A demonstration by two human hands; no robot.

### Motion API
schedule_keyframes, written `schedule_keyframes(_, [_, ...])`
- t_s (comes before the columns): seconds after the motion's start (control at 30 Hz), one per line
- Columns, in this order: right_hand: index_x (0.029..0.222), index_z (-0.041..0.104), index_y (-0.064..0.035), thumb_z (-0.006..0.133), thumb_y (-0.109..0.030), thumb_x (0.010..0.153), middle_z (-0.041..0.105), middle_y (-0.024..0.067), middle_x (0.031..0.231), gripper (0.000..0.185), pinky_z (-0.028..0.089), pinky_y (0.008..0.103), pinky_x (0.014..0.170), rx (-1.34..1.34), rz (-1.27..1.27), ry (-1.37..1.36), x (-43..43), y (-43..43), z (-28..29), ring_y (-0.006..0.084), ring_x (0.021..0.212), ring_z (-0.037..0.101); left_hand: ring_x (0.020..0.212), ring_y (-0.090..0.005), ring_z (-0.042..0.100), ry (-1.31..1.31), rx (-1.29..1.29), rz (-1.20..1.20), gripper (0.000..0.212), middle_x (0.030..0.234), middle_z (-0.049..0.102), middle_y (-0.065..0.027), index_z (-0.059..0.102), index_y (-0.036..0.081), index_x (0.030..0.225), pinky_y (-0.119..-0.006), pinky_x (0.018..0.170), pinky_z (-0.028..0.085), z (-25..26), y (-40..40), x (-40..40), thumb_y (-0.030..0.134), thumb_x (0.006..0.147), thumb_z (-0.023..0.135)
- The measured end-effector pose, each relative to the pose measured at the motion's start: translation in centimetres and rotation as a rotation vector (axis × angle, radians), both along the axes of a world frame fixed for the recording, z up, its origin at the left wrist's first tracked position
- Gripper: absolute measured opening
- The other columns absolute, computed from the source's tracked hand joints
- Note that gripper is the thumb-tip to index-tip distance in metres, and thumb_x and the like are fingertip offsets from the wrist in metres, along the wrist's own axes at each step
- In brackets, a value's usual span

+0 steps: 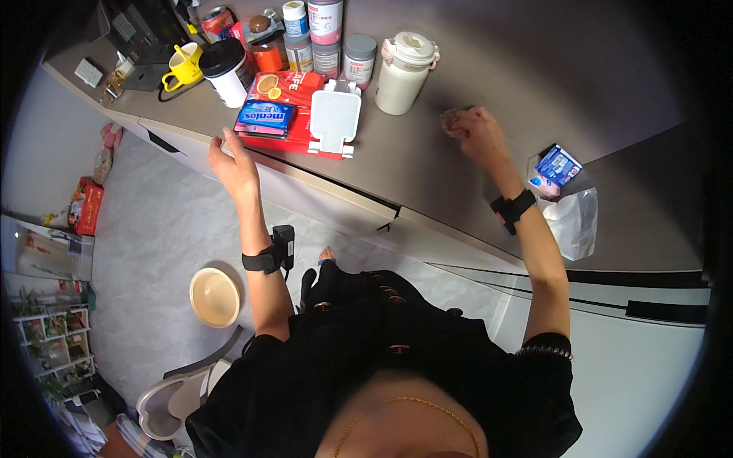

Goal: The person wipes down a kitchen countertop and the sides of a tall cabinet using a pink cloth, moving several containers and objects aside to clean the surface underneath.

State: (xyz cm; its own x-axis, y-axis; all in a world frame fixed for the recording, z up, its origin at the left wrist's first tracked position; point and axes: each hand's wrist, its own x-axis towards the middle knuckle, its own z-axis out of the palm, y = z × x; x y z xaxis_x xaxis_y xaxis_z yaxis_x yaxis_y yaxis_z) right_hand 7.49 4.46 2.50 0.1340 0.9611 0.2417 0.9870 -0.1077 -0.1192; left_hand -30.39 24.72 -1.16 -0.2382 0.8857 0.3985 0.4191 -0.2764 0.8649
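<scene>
My left hand [233, 166] is at the front edge of the desk with its fingers apart and nothing in them. Just beyond its fingertips lies a blue Mentos pack [266, 117] on top of a red coffee bag [292, 86]. A white folding phone stand [335, 114] also rests on that bag. Over the middle of the desktop, my right hand [482, 137] has curled, blurred fingers; whether they pinch something is unclear. A cream lidded tumbler [402, 77] stands upright to the left of that hand.
Supplement bottles [359, 60], a black-lidded white canister [226, 74] and a yellow mug [184, 66] stand along the back left. A blue packet [558, 166] and a white paper bag [575, 223] lie near my right forearm. On the floor sits a beige bin [215, 297].
</scene>
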Motion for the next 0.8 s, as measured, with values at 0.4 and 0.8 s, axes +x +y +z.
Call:
schedule_keyframes(0.4, [0.127,0.042,0.0112,0.065,-0.011,0.079,0.067,0.0138,0.095,0.057,0.052,0.0254,0.069,-0.288,0.031,1.384,-14.5,7.0,-3.6,0.0133,0.077,0.063,0.095,-0.0212,0.056,-0.335,-0.287,-0.361,0.064,0.104,0.063,-0.0148,0.058,-0.007,0.111,-0.032,0.088,0.040,-2.5,3.2,-0.5,0.051,0.095,0.037])
schedule_keyframes(0.8, [0.131,0.035,0.0073,0.054,-0.002,0.083,0.063,0.0119,0.097,0.052,0.051,0.0243,0.067,-0.207,0.008,1.582,-16.2,7.3,-4.7,0.0134,0.080,0.061,0.072,-0.0110,0.049,-0.673,-0.445,-0.473,0.062,0.080,0.059,-0.0019,0.063,0.000,0.098,-0.027,0.071,0.037,-0.5,3.7,-0.7,0.059,0.089,0.045])
